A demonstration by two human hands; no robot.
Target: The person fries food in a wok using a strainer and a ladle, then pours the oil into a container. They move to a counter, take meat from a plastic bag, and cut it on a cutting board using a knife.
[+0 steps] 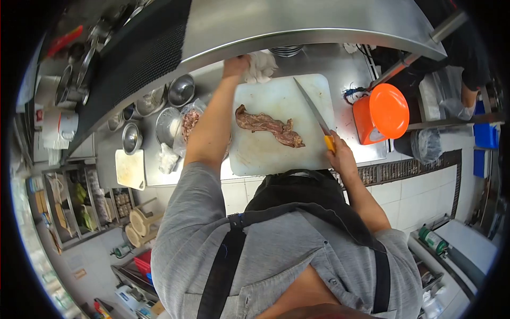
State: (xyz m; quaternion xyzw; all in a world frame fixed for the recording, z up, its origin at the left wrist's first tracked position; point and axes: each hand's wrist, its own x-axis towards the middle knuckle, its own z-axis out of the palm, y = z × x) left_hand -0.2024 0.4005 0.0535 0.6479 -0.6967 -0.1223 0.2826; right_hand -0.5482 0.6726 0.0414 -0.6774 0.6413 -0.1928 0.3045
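A long piece of browned meat [268,126] lies across the white cutting board [265,157]. My right hand [342,156] is closed round the yellow handle of a knife [314,109] at the board's right edge; the blade rests over the board, its tip pointing to the far side. My left hand [237,65] reaches to the far left corner of the board and grips a crumpled white cloth [260,66]. Its fingers are partly hidden by the hand and cloth.
An orange scale [382,114] stands right of the board. Left are metal bowls [181,89], a bag of chopped meat [189,125] and a small cutting board [130,169]. A steel shelf [308,21] overhangs the far side. Another person's hand [468,97] shows at far right.
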